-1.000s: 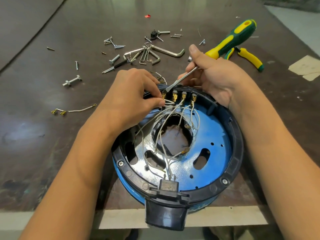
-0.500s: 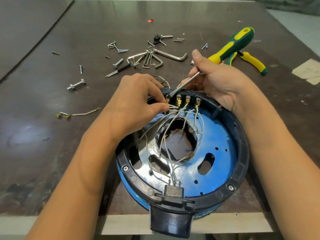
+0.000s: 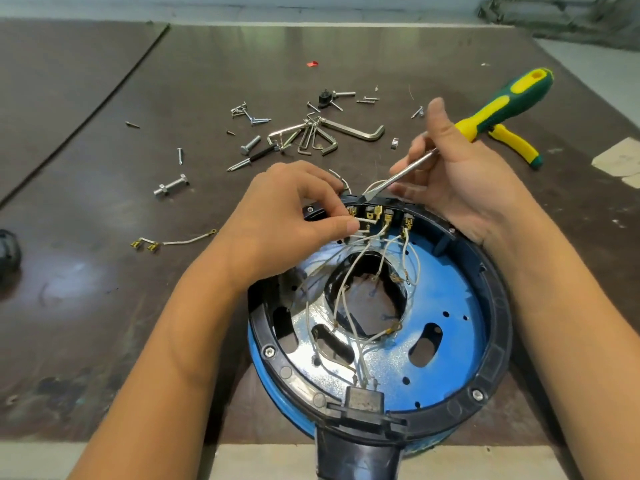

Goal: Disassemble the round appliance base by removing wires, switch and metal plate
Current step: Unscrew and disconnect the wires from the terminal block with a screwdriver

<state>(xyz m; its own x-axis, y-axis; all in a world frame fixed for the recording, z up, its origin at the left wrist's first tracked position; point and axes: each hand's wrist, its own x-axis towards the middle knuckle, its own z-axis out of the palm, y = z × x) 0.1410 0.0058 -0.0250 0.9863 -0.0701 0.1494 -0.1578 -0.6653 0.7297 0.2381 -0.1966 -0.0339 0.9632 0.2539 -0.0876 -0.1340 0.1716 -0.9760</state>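
Note:
The round appliance base (image 3: pixel 491 327) lies open side up at the table's near edge, with a black ring around a blue metal plate (image 3: pixel 446 275). White wires (image 3: pixel 349 282) run from the centre hole to brass terminals on the switch (image 3: pixel 377 213) at the far rim. My left hand (image 3: pixel 294 216) pinches a white wire at the leftmost terminals. My right hand (image 3: pixel 460 181) grips a green and yellow screwdriver (image 3: pixel 498 105), its flat tip resting on the switch's top edge.
Loose screws, bolts (image 3: pixel 171 186) and several hex keys (image 3: pixel 349 131) lie scattered beyond the base. A detached white wire (image 3: pixel 176 241) with brass ends lies to the left. Yellow-handled pliers (image 3: pixel 516 145) sit at the right, behind the screwdriver. A dark round object (image 3: pixel 8 252) shows at the left edge.
The screwdriver tip has shifted from the leftmost terminal to the switch's top edge. My left hand keeps its pinch on the wire. The view has tilted up a little.

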